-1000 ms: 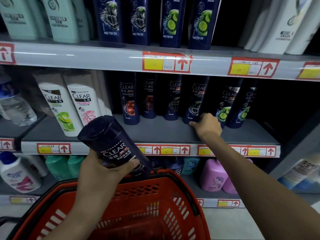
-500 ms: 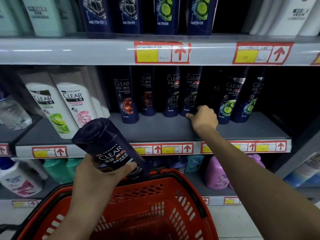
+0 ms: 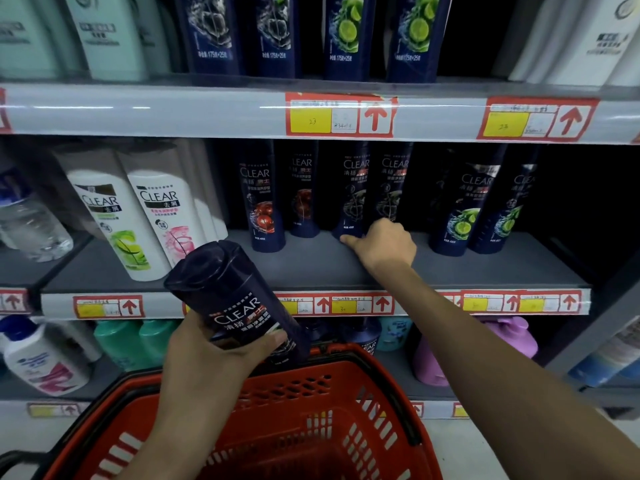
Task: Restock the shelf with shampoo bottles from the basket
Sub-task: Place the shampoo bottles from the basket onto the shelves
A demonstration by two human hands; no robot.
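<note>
Next bottle waits while I tidy its row, I judge.
My left hand (image 3: 204, 358) wraps the dark Clear shampoo bottle (image 3: 235, 296), cap tilted toward 11 o'clock above the red basket (image 3: 346, 353). My right hand (image 3: 381, 244) curls at the shelved charcoal Clear bottle's (image 3: 391, 188) foot, 1 o'clock on the middle shelf (image 3: 311, 268). Gripping or nudging, I cannot tell.

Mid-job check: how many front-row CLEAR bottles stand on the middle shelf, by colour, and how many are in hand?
White plastic bottles: 2
Dark navy plastic bottles on the grey middle shelf: 6, one in the right hand grip
Dark navy plastic bottle held by the left hand: 1
Total: 9
</note>
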